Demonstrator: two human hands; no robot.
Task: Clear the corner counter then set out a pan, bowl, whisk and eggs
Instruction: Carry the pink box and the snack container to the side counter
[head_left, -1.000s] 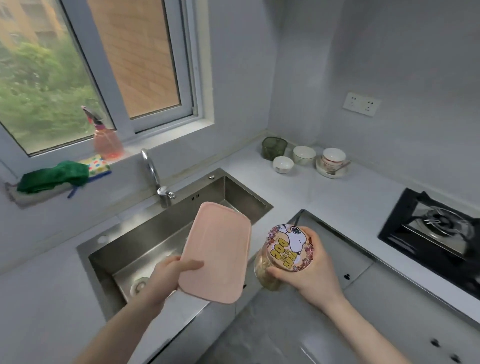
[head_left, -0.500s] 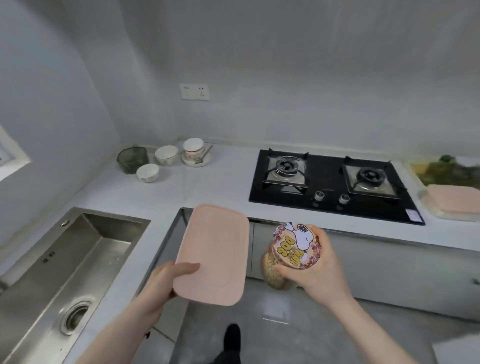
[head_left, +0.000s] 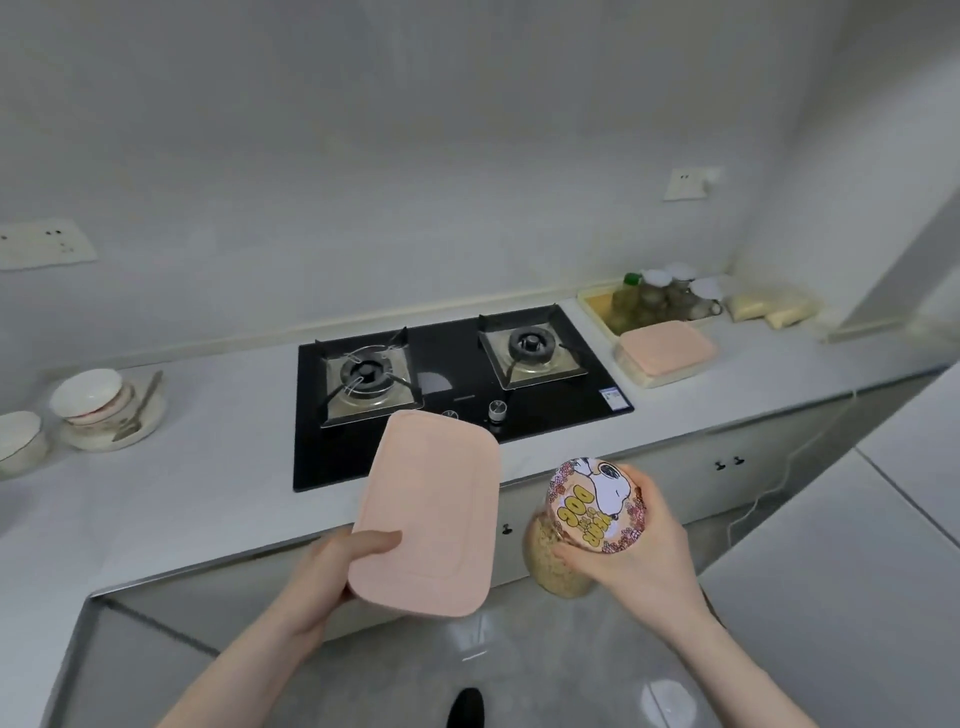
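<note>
**Two hands full, both things held out in front of the stove**

Both hands are busy. Left hand (head_left: 332, 564) grips the near short end of a pink lidded container (head_left: 428, 512), thumb lying flat across the top and the other fingers hidden underneath, so I can't see how they sit. It's held tilted, far end up over the front edge of the black gas hob (head_left: 447, 387), not touching it. Only the lid side shows, so what's inside is anyone's guess.

Right hand (head_left: 641, 558) is wrapped around a clear jar (head_left: 558, 566) just below its cartoon-dog lid (head_left: 597, 504). Something grainy and tan fills it, can't tell what. Its lower part hangs over the floor, in front of the cabinet doors.

White counter (head_left: 218, 462) runs along the back. Far left there's a stack of small bowls on a plate (head_left: 111, 410) with a spoon propped in it, and another white bowl (head_left: 18, 441) half cut off by the edge. Over on the right: a second pink-lidded box (head_left: 667, 348), and behind it a yellowish tray of jars and bottles (head_left: 657, 299), too blurry to read. Past that a couple of pale bags (head_left: 769, 309), also fuzzy.

Down at the bottom edge a dark shoe tip (head_left: 467, 709) pokes in, mostly cut off.
</note>
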